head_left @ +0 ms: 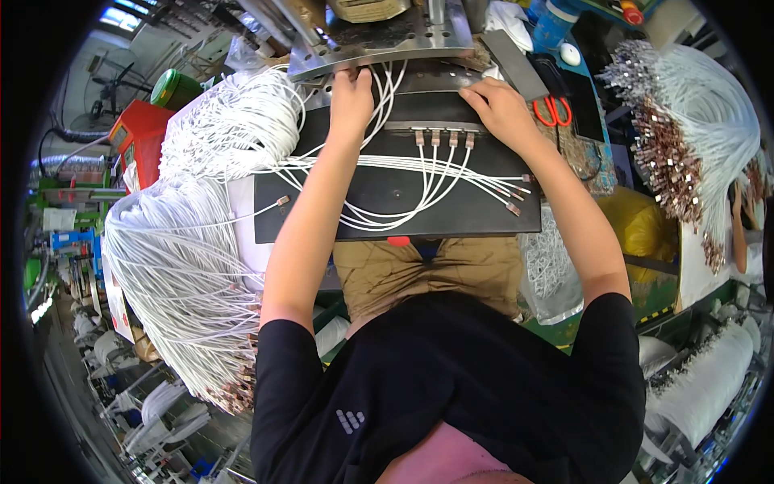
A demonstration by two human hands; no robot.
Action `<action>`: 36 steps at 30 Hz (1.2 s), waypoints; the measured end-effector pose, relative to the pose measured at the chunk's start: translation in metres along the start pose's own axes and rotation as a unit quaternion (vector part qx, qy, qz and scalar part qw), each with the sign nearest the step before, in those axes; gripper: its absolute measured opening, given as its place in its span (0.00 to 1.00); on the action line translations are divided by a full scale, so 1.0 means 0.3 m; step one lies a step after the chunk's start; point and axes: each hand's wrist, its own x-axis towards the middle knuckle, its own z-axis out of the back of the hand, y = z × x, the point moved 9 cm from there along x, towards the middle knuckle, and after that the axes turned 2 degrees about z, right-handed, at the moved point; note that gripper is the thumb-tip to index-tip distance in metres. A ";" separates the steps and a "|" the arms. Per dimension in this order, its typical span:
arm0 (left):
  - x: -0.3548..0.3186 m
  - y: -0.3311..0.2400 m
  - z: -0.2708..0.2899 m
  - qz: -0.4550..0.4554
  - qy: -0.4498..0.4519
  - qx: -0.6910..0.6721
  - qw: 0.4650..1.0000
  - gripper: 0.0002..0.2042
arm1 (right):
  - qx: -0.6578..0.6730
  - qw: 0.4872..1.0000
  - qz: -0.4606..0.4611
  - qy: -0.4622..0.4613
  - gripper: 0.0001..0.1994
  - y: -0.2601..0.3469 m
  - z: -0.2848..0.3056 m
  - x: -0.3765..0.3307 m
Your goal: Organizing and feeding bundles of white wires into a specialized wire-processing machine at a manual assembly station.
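My left hand (352,98) reaches to the front edge of the metal press plate (379,55). Its fingers are bent together, and their tips and whatever they grip are hidden at that edge. White cables (393,95) run out from under the plate just beside this hand. My right hand (501,109) rests on the right part of the metal bed (435,81), thumb apart from the fingers, with nothing seen in it. Between the hands, a slotted metal strip (403,126) holds several cable plugs (435,139) in a row. Their white cables loop over the black work board (306,218).
Big bundles of white cable (234,129) lie left of the board, one hanging down (169,258). Red-handled scissors (552,111) and a white computer mouse (570,54) are at the right. Farther right hangs another cable bundle (709,105). A red bin (143,139) stands left.
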 end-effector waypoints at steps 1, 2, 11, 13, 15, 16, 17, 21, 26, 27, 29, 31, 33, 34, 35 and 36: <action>0.004 0.114 -0.095 0.265 0.092 -0.275 0.920 0.18 | -0.024 1.000 -0.002 0.002 0.15 -0.009 -0.009 0.008; -0.058 0.127 -0.227 0.483 0.165 -0.510 0.692 0.17 | -0.048 0.999 -0.001 0.004 0.14 -0.017 -0.012 0.021; -0.147 0.282 -0.434 0.352 0.296 -0.405 0.790 0.15 | -0.227 0.968 0.095 0.043 0.11 0.034 -0.108 0.176; -0.146 0.244 -0.460 0.338 0.299 -0.411 0.792 0.17 | -0.245 0.961 0.120 0.041 0.09 -0.056 -0.122 0.190; -0.164 0.289 -0.463 0.366 0.258 -0.406 0.797 0.15 | -0.274 0.958 0.059 0.054 0.07 -0.152 -0.182 0.241; -0.143 0.272 -0.450 0.301 0.248 -0.355 0.849 0.12 | -0.294 0.950 0.093 0.039 0.08 -0.174 -0.186 0.254; -0.135 0.272 -0.439 0.239 0.240 -0.302 0.891 0.10 | -0.317 0.940 0.124 0.026 0.08 -0.176 -0.212 0.277; -0.152 0.237 -0.467 0.370 0.238 -0.273 0.856 0.10 | -0.194 0.967 0.163 -0.024 0.09 -0.275 -0.128 0.304; -0.096 0.173 -0.442 -0.129 0.168 0.021 0.977 0.07 | -0.051 0.976 0.185 -0.100 0.11 -0.230 -0.224 0.479; -0.094 0.213 -0.456 0.046 0.234 -0.044 0.970 0.08 | -0.060 0.977 0.166 -0.121 0.11 -0.291 -0.219 0.477; -0.082 0.156 -0.356 -0.062 0.173 -0.052 0.982 0.08 | -0.058 0.973 0.148 -0.166 0.12 -0.311 -0.273 0.580; -0.112 0.137 -0.402 0.272 0.271 -0.345 0.856 0.06 | -0.070 0.965 0.133 -0.215 0.13 -0.469 -0.184 0.638; -0.138 0.192 -0.306 0.390 0.229 -0.396 0.799 0.12 | 0.163 0.952 0.111 -0.234 0.14 -0.490 -0.135 0.619; -0.153 0.215 -0.259 0.413 0.194 -0.413 0.788 0.14 | 0.363 0.903 0.068 -0.220 0.15 -0.415 -0.181 0.631; -0.161 0.194 -0.229 0.412 0.204 -0.416 0.784 0.14 | 0.356 0.905 0.063 -0.225 0.15 -0.367 -0.174 0.626; -0.162 0.163 -0.195 0.382 0.243 -0.358 0.816 0.15 | 0.251 0.931 0.099 -0.247 0.15 -0.283 -0.148 0.618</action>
